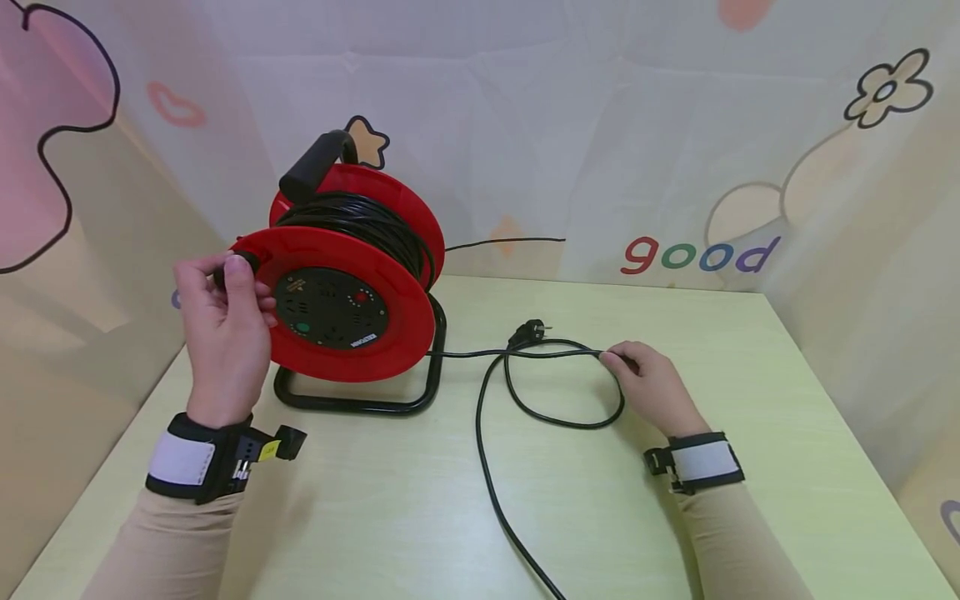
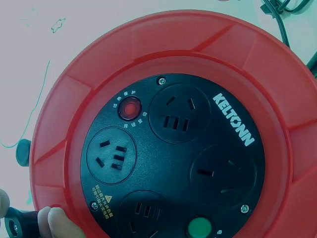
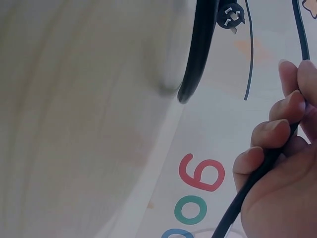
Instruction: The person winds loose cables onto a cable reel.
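A red cable reel (image 1: 401, 337) wound with black cable stands at the left on a black tube frame (image 1: 352, 407). At its front rim my left hand (image 1: 228, 342) grips the black winding knob (image 1: 247, 263). The left wrist view shows the reel's black socket panel (image 2: 173, 144) close up, with fingertips (image 2: 59, 223) beside the knob (image 2: 22, 223). To the right, my right hand (image 1: 652, 387) holds the loose cable (image 1: 480, 355) that runs from the reel. In the right wrist view its fingers are curled round that cable (image 3: 270, 161).
A black plug (image 1: 528, 332) lies on the pale table (image 1: 375, 500), beside a loop of cable. Another stretch of cable (image 1: 491, 483) runs off the front edge. A printed curtain (image 1: 525, 150) hangs behind the table. The reel's carrying handle (image 1: 315, 162) sticks up.
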`<act>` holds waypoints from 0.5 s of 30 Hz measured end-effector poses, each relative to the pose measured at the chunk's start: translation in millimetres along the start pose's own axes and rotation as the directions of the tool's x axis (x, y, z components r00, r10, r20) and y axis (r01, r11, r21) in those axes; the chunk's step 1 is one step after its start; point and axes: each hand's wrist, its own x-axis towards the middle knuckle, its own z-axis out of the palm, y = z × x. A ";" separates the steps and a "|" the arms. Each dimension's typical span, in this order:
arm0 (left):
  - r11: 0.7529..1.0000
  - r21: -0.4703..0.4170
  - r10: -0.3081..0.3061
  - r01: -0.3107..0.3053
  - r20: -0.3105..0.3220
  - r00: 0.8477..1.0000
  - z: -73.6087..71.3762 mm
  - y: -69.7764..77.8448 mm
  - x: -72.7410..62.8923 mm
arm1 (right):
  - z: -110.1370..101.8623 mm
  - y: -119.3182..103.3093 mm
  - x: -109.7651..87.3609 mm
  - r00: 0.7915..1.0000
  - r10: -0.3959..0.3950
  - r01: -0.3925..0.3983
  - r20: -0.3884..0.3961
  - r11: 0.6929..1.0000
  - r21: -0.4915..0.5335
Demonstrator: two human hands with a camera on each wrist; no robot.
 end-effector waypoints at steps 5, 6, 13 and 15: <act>1.000 0.012 0.021 -0.021 0.013 1.000 3.7 0.6 -0.6 | 2.7 -3.2 1.4 1.000 -0.023 0.023 0.005 1.000 0.002; 1.000 0.011 0.025 -0.025 0.015 1.000 4.5 1.1 -0.9 | 3.4 -4.3 1.6 1.000 -0.028 0.028 0.007 1.000 0.002; 0.998 -0.013 0.063 -0.063 0.025 0.998 9.9 3.1 -1.9 | 8.1 -8.1 3.2 0.999 -0.046 0.046 0.017 0.999 0.001; 0.997 -0.013 0.078 -0.078 0.028 0.997 11.4 2.8 -1.7 | 8.6 -7.8 3.5 0.999 -0.045 0.045 0.021 0.999 0.000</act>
